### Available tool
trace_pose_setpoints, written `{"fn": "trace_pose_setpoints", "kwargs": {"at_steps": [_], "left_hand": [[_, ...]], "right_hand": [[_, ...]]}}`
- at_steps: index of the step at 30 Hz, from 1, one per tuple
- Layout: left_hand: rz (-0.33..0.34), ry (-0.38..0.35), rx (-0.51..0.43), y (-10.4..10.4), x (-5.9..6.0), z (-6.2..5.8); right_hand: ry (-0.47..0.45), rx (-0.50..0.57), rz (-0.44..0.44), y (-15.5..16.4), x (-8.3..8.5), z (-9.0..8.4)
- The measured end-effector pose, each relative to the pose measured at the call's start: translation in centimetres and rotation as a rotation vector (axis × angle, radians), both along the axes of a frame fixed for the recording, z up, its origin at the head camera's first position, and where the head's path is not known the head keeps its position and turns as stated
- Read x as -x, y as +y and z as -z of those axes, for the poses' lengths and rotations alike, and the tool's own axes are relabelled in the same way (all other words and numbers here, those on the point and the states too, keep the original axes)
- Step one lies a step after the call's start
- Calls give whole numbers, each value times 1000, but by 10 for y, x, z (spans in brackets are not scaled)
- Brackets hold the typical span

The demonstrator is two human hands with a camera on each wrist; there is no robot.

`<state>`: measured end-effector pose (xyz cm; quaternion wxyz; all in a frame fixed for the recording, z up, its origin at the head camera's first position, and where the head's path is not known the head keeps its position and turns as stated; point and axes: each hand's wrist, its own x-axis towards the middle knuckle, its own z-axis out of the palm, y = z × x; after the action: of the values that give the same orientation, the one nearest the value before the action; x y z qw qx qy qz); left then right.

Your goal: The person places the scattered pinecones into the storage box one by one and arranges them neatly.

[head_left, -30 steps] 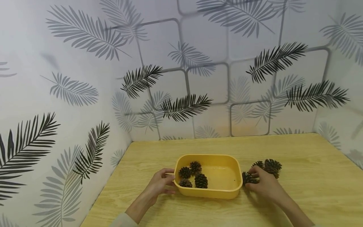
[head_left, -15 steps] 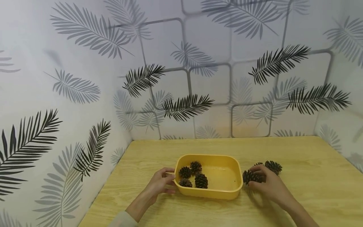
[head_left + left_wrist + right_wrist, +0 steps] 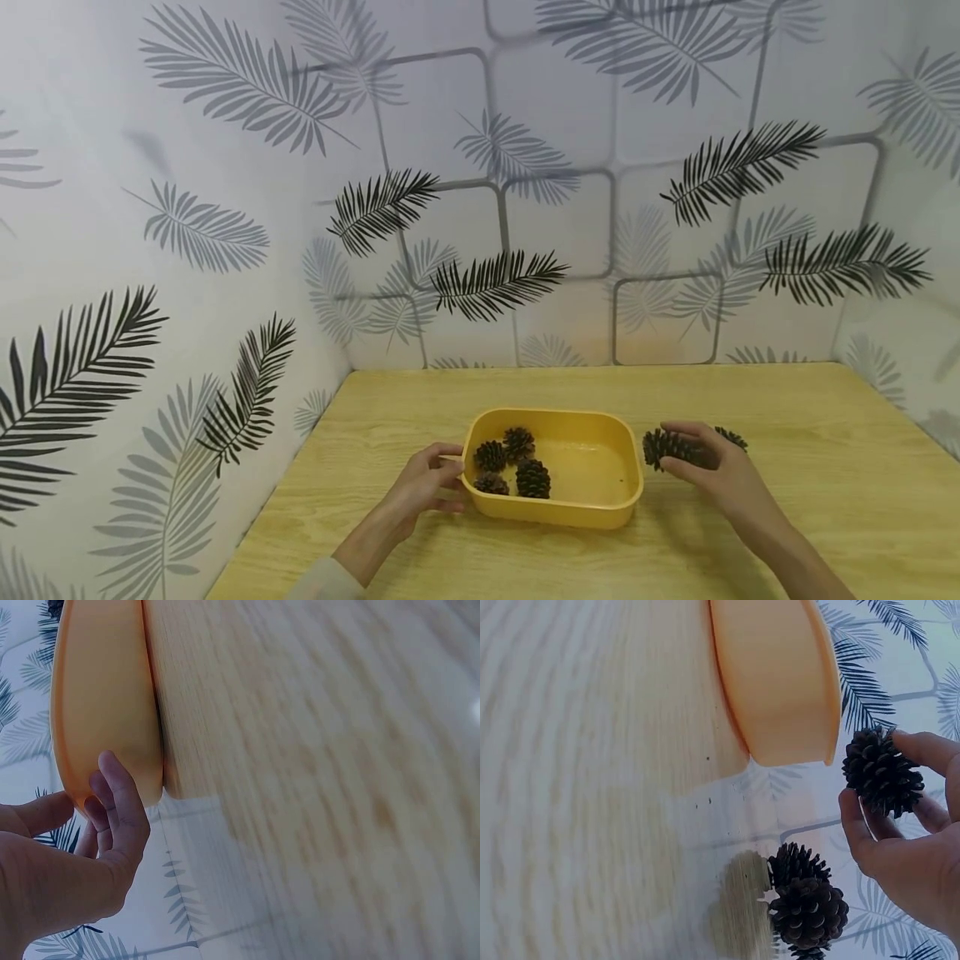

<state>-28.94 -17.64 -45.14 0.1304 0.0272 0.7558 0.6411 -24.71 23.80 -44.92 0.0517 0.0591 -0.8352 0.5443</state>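
Clearly, in the head view, the right hand (image 3: 731,483) pinches a pinecone (image 3: 658,448) just beside the yellow bin (image 3: 551,512). Left wrist: the left hand (image 3: 67,881) holds its end; light steadying should do. Right wrist: a gentle pinch should clear the other pinecones (image 3: 808,909).

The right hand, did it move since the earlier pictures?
Yes. In the head view, against the yellow tray, the right hand has moved up the picture and slightly right, holding a pine cone.
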Motion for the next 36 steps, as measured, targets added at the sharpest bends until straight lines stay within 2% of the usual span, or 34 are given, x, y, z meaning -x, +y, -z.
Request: {"fn": "trace_pose_setpoints", "kwargs": {"at_steps": [7, 13, 22, 31, 36], "left_hand": [[10, 3, -7, -1, 0, 0], [8, 6, -10, -2, 1, 1], [1, 15, -6, -3, 1, 3], [3, 12, -13, -3, 0, 3], [10, 12, -19, -3, -1, 2]], "right_hand": [[-52, 134, -38, -3, -1, -8], [-48, 242, -77, -8, 0, -14], [-21, 562, -200, -15, 3, -15], [16, 744, -316, -25, 12, -20], [14, 800, -310, -32, 16, -19]]}}
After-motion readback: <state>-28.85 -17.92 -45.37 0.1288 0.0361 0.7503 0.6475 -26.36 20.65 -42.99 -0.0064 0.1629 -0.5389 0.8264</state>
